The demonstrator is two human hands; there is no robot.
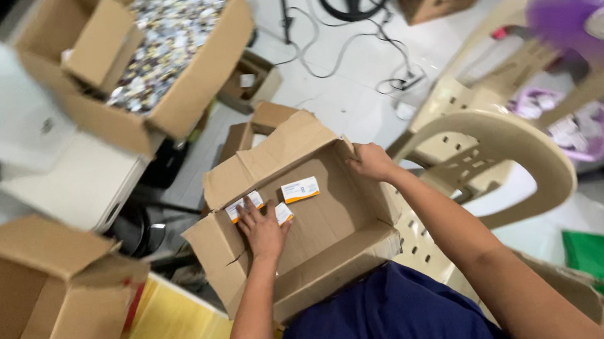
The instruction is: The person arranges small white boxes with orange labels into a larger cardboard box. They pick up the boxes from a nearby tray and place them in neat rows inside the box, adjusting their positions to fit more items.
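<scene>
An open brown cardboard box rests on my lap, tilted toward me. Inside it lie small white cartons with orange stripes: one near the back wall, one at the left wall and one beside my fingers. My left hand lies flat inside the box, fingers spread, touching the two left cartons. My right hand grips the box's far right rim.
A large open box filled with several small packets stands on a white table at the upper left. Another cardboard box sits at the lower left. Beige plastic chairs stand to the right, cables and small boxes lie on the floor.
</scene>
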